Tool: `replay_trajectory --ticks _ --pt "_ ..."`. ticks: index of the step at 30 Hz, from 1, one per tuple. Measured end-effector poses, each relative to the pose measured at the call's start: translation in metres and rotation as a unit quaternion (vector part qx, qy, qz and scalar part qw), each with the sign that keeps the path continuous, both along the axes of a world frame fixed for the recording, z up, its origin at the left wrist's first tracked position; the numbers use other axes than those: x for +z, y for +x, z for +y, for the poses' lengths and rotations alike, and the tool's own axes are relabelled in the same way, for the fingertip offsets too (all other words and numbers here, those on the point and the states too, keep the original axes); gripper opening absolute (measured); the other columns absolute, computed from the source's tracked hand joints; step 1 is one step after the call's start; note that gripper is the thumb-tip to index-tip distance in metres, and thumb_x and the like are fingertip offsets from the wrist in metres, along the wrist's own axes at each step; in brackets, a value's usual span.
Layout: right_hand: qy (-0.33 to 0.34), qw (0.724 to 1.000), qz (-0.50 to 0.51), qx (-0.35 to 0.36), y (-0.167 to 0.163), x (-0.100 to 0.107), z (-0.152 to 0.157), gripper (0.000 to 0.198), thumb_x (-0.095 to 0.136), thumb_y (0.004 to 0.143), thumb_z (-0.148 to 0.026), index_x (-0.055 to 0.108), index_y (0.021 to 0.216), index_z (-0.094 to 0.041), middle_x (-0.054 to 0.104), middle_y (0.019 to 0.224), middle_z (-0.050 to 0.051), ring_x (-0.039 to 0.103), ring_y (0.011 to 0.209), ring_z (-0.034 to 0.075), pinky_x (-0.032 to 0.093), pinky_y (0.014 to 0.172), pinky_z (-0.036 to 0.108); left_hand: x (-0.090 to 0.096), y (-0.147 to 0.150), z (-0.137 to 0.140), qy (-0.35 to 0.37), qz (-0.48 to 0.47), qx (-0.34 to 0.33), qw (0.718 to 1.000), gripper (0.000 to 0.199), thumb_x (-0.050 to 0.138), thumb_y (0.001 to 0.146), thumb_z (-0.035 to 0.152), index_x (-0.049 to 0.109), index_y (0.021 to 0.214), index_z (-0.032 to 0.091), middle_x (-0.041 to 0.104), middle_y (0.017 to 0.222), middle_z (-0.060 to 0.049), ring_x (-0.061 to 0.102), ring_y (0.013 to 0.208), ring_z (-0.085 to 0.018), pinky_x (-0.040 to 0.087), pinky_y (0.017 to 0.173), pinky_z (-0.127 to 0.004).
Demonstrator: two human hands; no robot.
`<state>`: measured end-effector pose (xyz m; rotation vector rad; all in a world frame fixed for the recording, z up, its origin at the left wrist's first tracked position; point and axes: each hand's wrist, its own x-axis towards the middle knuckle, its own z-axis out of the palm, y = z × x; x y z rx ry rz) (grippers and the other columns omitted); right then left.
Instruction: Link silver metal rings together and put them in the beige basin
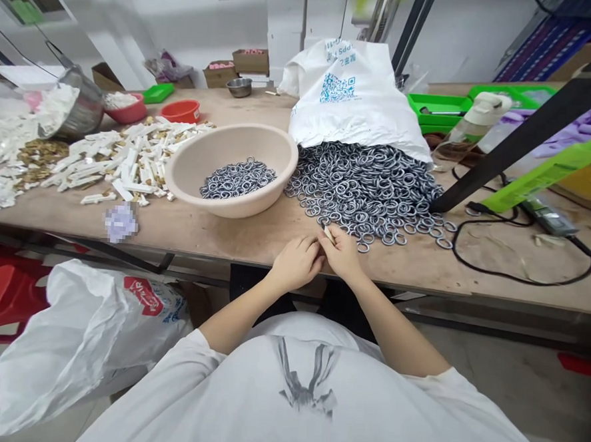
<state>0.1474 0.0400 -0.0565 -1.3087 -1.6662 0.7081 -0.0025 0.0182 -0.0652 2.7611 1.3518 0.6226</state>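
My left hand [297, 264] and my right hand [342, 252] meet at the table's front edge, fingertips touching or nearly so. From between the fingers of my right hand sticks a small cream-coloured piece [329, 234] with a dark spot at its upper end; its kind is unclear. The fingers of my left hand are curled together, and whatever they pinch is hidden. Just beyond the hands spreads a heap of grey metal-looking rings [368, 185], spilling from a white woven sack [361, 122]. To the left, a beige basin [226, 207] holds more such rings [238, 179].
White stick-like pieces [134, 158] lie piled on the left of the table [214, 239], near a red bowl [181, 111] and a tilted metal bowl [84, 111]. At right stand a dark slanted post [511, 137], a black cable [517, 281] and green trays [435, 104].
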Motion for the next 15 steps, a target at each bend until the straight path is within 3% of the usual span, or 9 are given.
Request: replay_trajectory --ticks 4,6,7,10,12,15 --pt "-0.01 1.0 0.006 0.002 0.0 0.004 -0.005 0.034 0.05 0.091 -0.047 0.042 0.067 -0.024 0.045 0.06 -0.001 0.041 0.06 0.016 0.029 0.061 0.031 0.0 -0.019 -0.01 0.034 -0.047 -0.011 0.998 0.027 0.046 0.097 0.031 0.061 0.117 0.02 0.066 0.127 -0.013 0.058 0.123 -0.025 0.046 0.107 -0.043" --pt "-0.018 1.0 0.014 -0.002 0.001 0.005 -0.008 0.034 0.05 0.091 -0.046 0.041 0.066 -0.024 0.043 0.06 -0.002 0.04 0.06 0.015 0.028 0.06 0.03 0.002 -0.057 -0.016 0.108 -0.107 0.121 0.981 0.022 0.051 0.093 0.032 0.061 0.11 0.023 0.067 0.115 -0.012 0.06 0.115 -0.027 0.046 0.104 -0.048" --pt "-0.024 0.999 0.024 -0.006 0.001 0.005 -0.009 0.034 0.049 0.091 -0.045 0.04 0.066 -0.024 0.041 0.06 -0.002 0.039 0.059 0.015 0.028 0.06 0.03 0.004 -0.084 -0.018 0.154 -0.134 0.225 0.953 0.021 0.053 0.091 0.034 0.059 0.107 0.022 0.065 0.109 -0.013 0.059 0.113 -0.029 0.045 0.104 -0.052" --pt "-0.043 0.997 0.059 -0.011 0.003 0.004 -0.013 0.036 0.049 0.092 -0.046 0.037 0.066 -0.024 0.037 0.06 -0.003 0.038 0.059 0.014 0.028 0.059 0.03 0.017 -0.187 -0.017 0.229 -0.179 0.507 0.811 0.034 0.057 0.085 0.042 0.052 0.111 0.021 0.057 0.121 -0.018 0.05 0.125 -0.038 0.038 0.106 -0.062" --pt "-0.053 0.996 0.067 -0.007 0.004 0.004 -0.015 0.035 0.049 0.092 -0.045 0.038 0.066 -0.024 0.037 0.061 -0.003 0.038 0.059 0.014 0.029 0.059 0.03 0.031 -0.255 -0.013 0.191 -0.175 0.615 0.745 0.042 0.058 0.082 0.044 0.049 0.116 0.023 0.047 0.143 -0.014 0.04 0.138 -0.04 0.028 0.114 -0.066" --pt "-0.053 0.997 0.052 -0.002 0.004 0.005 -0.017 0.033 0.051 0.092 -0.043 0.041 0.066 -0.023 0.039 0.061 -0.003 0.039 0.059 0.014 0.029 0.059 0.03 0.052 -0.33 -0.002 0.055 -0.157 0.7 0.695 0.065 0.059 0.077 0.056 0.041 0.132 0.026 0.025 0.165 -0.009 0.014 0.151 -0.049 0.016 0.116 -0.073"
